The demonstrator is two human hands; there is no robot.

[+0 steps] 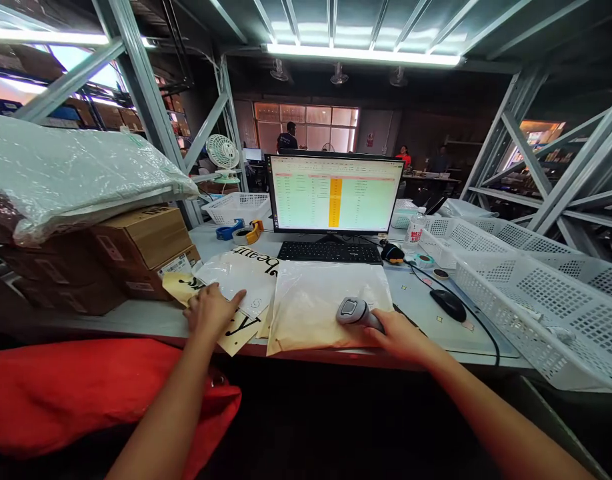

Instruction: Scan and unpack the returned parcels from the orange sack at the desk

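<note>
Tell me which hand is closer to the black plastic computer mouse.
Right. The right hand is just left of the black plastic computer mouse; the left hand is much farther left.

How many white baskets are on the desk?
4: a basket left of the monitor, a basket just right of it, and at the right end, a rear basket behind a front basket. Others may be hidden.

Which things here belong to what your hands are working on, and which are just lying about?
In use: right hand, barcode scanner, plastic-wrapped package, left hand, printed white bag.

Lying about: computer mouse, tape rolls, cardboard boxes, white plastic basket, water bottle.
</note>
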